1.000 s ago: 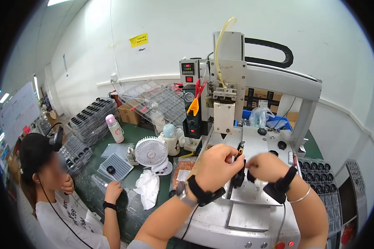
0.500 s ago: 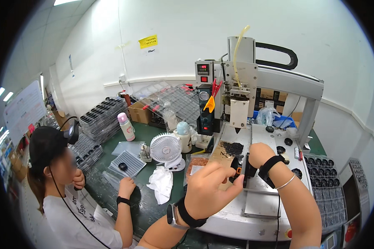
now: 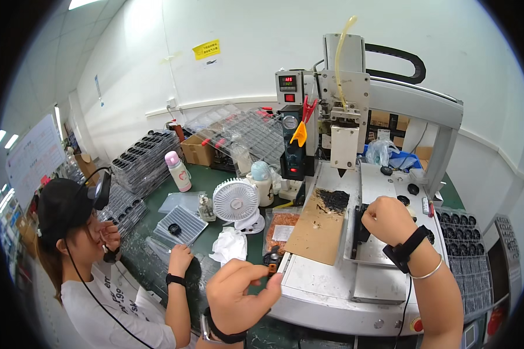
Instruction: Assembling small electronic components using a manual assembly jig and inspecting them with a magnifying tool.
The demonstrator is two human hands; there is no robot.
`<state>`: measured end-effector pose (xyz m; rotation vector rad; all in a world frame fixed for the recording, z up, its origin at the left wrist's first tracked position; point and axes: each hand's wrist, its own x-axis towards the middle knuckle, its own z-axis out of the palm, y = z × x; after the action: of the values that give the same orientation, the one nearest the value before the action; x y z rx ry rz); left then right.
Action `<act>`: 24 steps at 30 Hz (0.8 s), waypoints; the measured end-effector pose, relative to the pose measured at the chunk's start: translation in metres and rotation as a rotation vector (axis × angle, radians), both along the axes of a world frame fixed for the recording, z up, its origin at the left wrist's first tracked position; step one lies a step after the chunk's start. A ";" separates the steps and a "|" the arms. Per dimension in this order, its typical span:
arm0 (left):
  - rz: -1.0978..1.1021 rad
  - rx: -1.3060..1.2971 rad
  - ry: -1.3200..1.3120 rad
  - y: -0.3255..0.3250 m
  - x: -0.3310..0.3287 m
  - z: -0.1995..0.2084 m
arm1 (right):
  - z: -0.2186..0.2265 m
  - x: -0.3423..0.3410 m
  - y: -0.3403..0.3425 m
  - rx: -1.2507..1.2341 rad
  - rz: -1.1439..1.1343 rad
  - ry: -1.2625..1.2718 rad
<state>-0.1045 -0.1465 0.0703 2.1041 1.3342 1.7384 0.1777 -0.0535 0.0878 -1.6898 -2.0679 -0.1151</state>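
Between the thumb and fingers of my left hand (image 3: 241, 295) is a small black part with an orange piece (image 3: 272, 260), held up at the left edge of the machine's base. My right hand (image 3: 389, 221) is closed, its curled fingers up against a black block (image 3: 361, 225) on the machine's metal plate (image 3: 380, 283). What those fingers grip is hidden behind the hand. Left of the block lies a brown cardboard sheet (image 3: 314, 237) with a heap of black scraps (image 3: 334, 200) on it. Above it, the machine's dark pointed tip (image 3: 342, 173) points down.
At the left sits another person (image 3: 108, 279), a hand near a clear ribbed tray (image 3: 186, 231). A white fan (image 3: 237, 200), a crumpled tissue (image 3: 229, 244) and a bag of orange-brown bits (image 3: 283, 224) lie between us. Trays of black round parts (image 3: 457, 241) stand at the right.
My left hand has drawn away from the block, leftward and nearer to me, with the small black-and-orange part. My right hand stays by the block. The whole view has shifted slightly.
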 end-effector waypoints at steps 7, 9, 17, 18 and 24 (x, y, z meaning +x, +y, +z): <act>0.245 -0.100 0.236 0.013 -0.035 -0.062 | 0.010 0.007 -0.054 0.159 0.226 0.176; 0.341 -0.145 0.317 0.012 -0.060 -0.094 | 0.045 -0.002 -0.121 -0.106 0.241 0.302; 0.359 -0.638 0.806 0.027 -0.083 -0.143 | -0.035 0.006 -0.226 -0.067 0.432 0.230; 0.276 -0.605 0.819 0.025 -0.078 -0.135 | -0.063 -0.002 -0.224 0.052 0.261 0.105; -0.216 -0.162 0.644 0.027 -0.001 -0.026 | -0.130 -0.015 -0.222 0.151 -0.047 -0.115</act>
<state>-0.1056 -0.1192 0.0443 2.6975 1.2383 0.8613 0.1627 -0.2759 -0.0426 -1.6741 -2.0452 -0.3824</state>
